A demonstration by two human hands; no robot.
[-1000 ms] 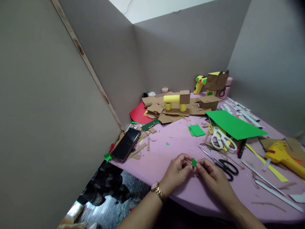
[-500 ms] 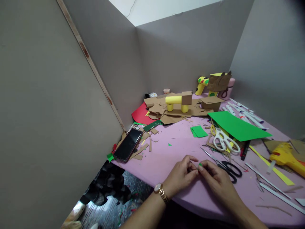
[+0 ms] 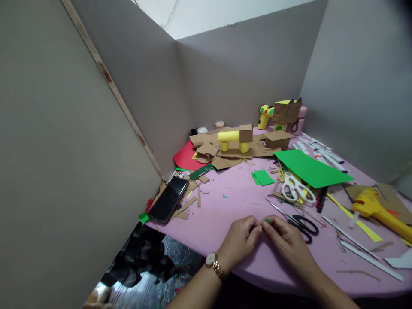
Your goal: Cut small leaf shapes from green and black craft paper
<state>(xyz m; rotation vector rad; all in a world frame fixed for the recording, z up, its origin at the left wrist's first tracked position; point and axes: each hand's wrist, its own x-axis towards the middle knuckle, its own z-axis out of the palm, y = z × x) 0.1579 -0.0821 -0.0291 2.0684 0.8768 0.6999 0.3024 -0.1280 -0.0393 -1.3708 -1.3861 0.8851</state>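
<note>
My left hand (image 3: 243, 237), with a gold watch on its wrist, is closed in a pinch at the table's front; whatever its fingertips hold is hidden. Touching it at the fingertips, my right hand (image 3: 285, 238) pinches a tiny green piece (image 3: 267, 221) between thumb and forefinger. Black-handled scissors (image 3: 304, 227) lie partly behind my right hand. Beyond both hands are small green paper pieces (image 3: 263, 177). A yellow tube figure with a cardboard box head (image 3: 230, 136) stands on cardboard scraps farther back.
White scissors (image 3: 298, 189), a large green sheet (image 3: 312, 167), markers (image 3: 325, 152) and a yellow glue gun (image 3: 373, 206) lie at the right. A phone (image 3: 169, 199) rests by the left edge. Grey panels (image 3: 244, 81) enclose the pink table (image 3: 212, 219). Cardboard scraps are scattered around.
The view has shifted slightly, moving the table objects left in the picture. My left hand's fingers have closed in, and my fingertips are now closer together around the green piece.
</note>
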